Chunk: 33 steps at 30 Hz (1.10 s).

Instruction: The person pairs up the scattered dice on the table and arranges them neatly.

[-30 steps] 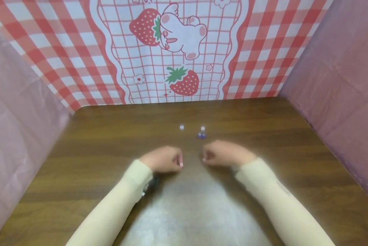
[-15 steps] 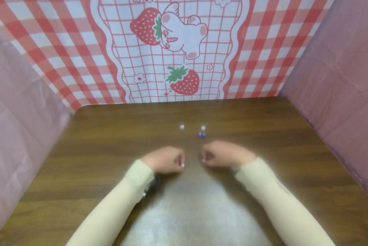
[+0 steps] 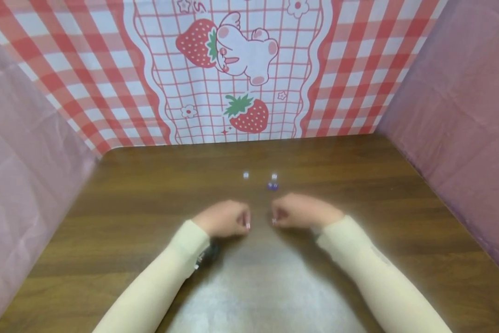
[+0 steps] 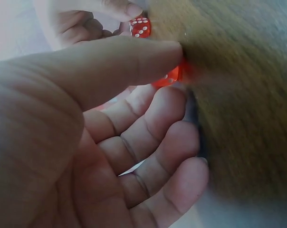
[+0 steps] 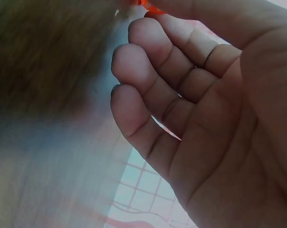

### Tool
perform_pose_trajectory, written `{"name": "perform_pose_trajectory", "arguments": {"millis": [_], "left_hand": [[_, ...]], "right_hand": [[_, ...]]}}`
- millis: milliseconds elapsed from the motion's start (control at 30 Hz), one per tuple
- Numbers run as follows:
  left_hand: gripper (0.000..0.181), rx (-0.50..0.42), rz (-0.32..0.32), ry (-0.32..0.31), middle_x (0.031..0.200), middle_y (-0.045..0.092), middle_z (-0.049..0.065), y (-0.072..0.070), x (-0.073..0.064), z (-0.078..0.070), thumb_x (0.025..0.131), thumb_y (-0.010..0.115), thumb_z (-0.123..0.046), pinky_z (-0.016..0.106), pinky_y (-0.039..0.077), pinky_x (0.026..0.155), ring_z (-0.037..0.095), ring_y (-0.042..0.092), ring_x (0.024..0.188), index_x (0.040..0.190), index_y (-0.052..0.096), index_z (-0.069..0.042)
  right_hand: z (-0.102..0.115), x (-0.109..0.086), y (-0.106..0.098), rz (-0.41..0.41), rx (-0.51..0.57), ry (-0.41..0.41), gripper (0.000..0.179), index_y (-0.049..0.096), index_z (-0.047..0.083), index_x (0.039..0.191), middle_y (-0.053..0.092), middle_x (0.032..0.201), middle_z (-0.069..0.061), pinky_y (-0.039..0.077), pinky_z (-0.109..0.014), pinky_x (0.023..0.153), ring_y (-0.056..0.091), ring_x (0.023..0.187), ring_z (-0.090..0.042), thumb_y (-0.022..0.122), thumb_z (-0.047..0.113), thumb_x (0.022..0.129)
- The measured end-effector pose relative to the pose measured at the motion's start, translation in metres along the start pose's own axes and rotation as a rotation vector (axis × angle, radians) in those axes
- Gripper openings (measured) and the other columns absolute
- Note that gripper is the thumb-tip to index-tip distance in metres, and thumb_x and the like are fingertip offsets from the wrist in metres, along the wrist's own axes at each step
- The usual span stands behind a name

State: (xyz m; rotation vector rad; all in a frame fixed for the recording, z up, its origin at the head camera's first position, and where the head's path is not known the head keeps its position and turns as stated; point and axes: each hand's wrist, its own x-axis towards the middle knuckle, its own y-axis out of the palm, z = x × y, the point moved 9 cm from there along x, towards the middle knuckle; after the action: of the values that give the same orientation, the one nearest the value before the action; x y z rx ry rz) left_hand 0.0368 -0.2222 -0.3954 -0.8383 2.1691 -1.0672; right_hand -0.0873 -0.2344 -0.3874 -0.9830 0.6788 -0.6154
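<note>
My left hand (image 3: 224,218) pinches a red see-through die (image 4: 170,77) with white pips between thumb and forefinger, low over the wooden table. Facing it, my right hand (image 3: 305,211) holds a second red die (image 4: 140,27) the same way. Only a sliver of that die shows at the top of the right wrist view, by the thumb (image 5: 200,12). The other fingers of both hands are bent toward the palm. A small gap separates the two hands. Beyond them lie a pale die (image 3: 246,175), another pale die (image 3: 274,176) and a pair of blue-purple dice (image 3: 272,186).
The brown wooden table (image 3: 170,175) ends at a red-and-white checked cloth (image 3: 353,69) printed with strawberries. Pink cloth (image 3: 453,115) hangs on both sides. A dark device (image 3: 208,253) sits under the left wrist.
Both hands keep their dice and have come very slightly closer together. The head view has tilted a little, so the table and cloth appear lower. The dice on the table stay put.
</note>
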Motion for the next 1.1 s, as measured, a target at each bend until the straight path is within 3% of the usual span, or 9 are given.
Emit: {"name": "perform_pose_trajectory", "arguments": {"millis": [267,600,1100], "left_hand": [[0.01,-0.016,0.017,-0.004,0.08,0.06,-0.011,0.0005,-0.0003,-0.0002,0.082,0.071,-0.025,0.023,0.05,0.068,0.007,0.058,0.073,0.087,0.062,-0.023],[0.011,-0.015,0.044,-0.032,0.081,0.06,-0.011,0.0027,-0.0032,-0.0013,0.082,0.071,-0.024,0.023,0.05,0.069,0.007,0.058,0.074,0.089,0.062,-0.022],[0.012,0.002,0.036,0.02,0.079,0.061,-0.012,0.0022,-0.0032,-0.0065,0.08,0.072,-0.022,0.023,0.05,0.066,0.007,0.058,0.072,0.087,0.063,-0.022]], "right_hand": [[0.0041,0.0003,0.0024,0.015,0.04,-0.027,0.012,0.059,0.027,0.082,0.059,0.075,0.015,0.05,-0.023,0.064,0.057,0.068,-0.004,0.071,0.028,0.083],[0.0018,0.0007,0.0089,0.045,0.056,0.004,0.014,0.059,0.03,0.085,0.06,0.077,0.016,0.05,-0.023,0.064,0.058,0.07,-0.003,0.072,0.029,0.08],[0.008,-0.0008,0.0098,0.046,0.058,-0.027,0.014,0.057,0.03,0.082,0.06,0.075,0.014,0.05,-0.023,0.062,0.058,0.067,-0.005,0.071,0.027,0.08]]}}
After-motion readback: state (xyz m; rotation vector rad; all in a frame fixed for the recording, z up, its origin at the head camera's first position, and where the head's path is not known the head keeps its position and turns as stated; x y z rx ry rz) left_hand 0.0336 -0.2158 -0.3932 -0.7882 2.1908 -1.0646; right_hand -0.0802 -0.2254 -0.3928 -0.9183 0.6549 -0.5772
